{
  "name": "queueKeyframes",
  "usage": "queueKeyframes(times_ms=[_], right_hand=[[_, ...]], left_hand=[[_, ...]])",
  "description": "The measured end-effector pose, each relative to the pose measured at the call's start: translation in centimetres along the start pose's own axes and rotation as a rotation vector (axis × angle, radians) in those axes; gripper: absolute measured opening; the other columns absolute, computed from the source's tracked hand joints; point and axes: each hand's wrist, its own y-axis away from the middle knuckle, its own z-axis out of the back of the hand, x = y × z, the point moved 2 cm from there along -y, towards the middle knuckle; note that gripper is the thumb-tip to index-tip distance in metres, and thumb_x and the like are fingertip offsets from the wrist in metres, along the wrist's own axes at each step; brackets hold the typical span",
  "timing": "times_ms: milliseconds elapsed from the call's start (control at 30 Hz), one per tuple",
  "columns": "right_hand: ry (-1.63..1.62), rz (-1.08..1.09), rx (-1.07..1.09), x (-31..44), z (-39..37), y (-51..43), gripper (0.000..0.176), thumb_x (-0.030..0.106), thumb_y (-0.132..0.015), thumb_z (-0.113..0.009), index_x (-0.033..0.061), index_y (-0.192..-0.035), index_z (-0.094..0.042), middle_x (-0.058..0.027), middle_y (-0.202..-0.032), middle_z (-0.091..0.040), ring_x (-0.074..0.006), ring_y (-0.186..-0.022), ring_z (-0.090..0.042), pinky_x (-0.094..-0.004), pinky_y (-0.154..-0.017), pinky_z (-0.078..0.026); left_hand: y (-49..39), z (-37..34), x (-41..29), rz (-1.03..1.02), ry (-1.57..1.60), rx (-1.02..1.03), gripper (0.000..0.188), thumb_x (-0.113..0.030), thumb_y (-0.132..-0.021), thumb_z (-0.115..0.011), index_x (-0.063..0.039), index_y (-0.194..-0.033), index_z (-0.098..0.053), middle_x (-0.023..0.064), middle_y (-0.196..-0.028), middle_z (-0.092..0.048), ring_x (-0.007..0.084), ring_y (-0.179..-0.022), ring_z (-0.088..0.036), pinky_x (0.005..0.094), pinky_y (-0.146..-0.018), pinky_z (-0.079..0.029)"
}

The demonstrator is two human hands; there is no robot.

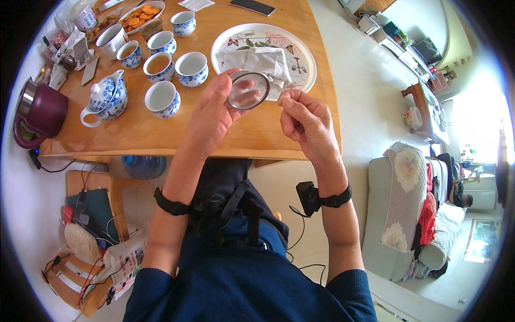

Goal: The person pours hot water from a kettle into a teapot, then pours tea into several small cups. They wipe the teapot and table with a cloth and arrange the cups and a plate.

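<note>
My left hand (215, 108) holds a small clear glass cup (248, 91) with a dark rim, tilted over the table; its fingers show through the glass. To the right, apart from the cup, my right hand (306, 116) has its thumb and fingers pinched together, and nothing shows between them. Behind the cup is an oval white tray (306, 76) printed with flowers and butterflies. A folded white cloth (271, 62) lies on it. Left of my left hand stand a blue-and-white teacup (163, 100), another teacup (192, 70) and a teacup with brown liquid (159, 66).
A blue-and-white teapot (106, 96) and a maroon kettle (46, 108) stand on the wooden table (132, 139) at left. Farther back are a plate of orange slices (141, 18) and a phone (252, 6). A chair (76, 277) with cables sits at lower left; a person (458, 195) is by the sofa.
</note>
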Motion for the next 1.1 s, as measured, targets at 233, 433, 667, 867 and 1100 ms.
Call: queueKeyframes(times_ms=[233, 433, 667, 867, 1100], right_hand=[[-0.116, -0.036, -0.030, -0.7, 1.6, 0.6, 0.020, 0.020, -0.099, -0.054, 0.0014, -0.097, -0.061, -0.0007, -0.060, -0.051, -0.0063, -0.050, -0.038, -0.0206, -0.049, -0.032], [-0.119, -0.034, -0.008, -1.3, 3.4, 0.9, 0.025, 0.024, -0.101, -0.051, 0.0012, -0.101, -0.062, -0.0015, -0.066, -0.054, -0.0071, -0.056, -0.044, -0.0207, -0.053, -0.037], [-0.170, -0.011, 0.019, -2.2, 5.8, 1.5, 0.025, 0.017, -0.100, -0.052, -0.0020, -0.112, -0.064, -0.0083, -0.081, -0.067, -0.0099, -0.067, -0.059, -0.0216, -0.062, -0.050], [-0.228, -0.004, -0.053, -3.3, 8.4, 2.0, 0.020, 0.007, -0.097, -0.055, -0.0027, -0.112, -0.063, -0.0126, -0.094, -0.070, -0.0138, -0.078, -0.066, -0.0253, -0.071, -0.056], [-0.312, 0.018, -0.059, -4.6, 10.4, 2.6, 0.015, 0.003, -0.095, -0.054, 0.0001, -0.106, -0.064, -0.0092, -0.089, -0.067, -0.0119, -0.075, -0.063, -0.0238, -0.068, -0.053]], left_hand=[[0.5, 1.2, 0.6, 0.035, 0.028, -0.021, 0.048, -0.037, -0.106, -0.038, -0.002, -0.138, -0.038, 0.0199, -0.128, -0.055, 0.0320, -0.119, -0.058, 0.0423, -0.104, -0.046], [0.9, 1.3, 1.5, 0.032, -0.007, 0.072, 0.052, -0.040, -0.105, -0.037, -0.002, -0.141, -0.037, 0.0186, -0.131, -0.055, 0.0295, -0.120, -0.058, 0.0413, -0.105, -0.046], [1.1, 1.6, 2.7, 0.046, -0.033, 0.078, 0.058, -0.045, -0.104, -0.037, -0.002, -0.142, -0.036, 0.0185, -0.131, -0.055, 0.0274, -0.122, -0.056, 0.0414, -0.105, -0.045], [0.8, 1.5, 3.6, 0.046, -0.103, 0.135, 0.068, -0.052, -0.101, -0.037, -0.002, -0.146, -0.032, 0.0234, -0.138, -0.049, 0.0296, -0.127, -0.052, 0.0428, -0.108, -0.042], [0.6, 1.7, 4.0, 0.039, -0.124, 0.137, 0.072, -0.056, -0.099, -0.039, -0.003, -0.147, -0.031, 0.0232, -0.140, -0.048, 0.0301, -0.129, -0.050, 0.0425, -0.110, -0.041]])
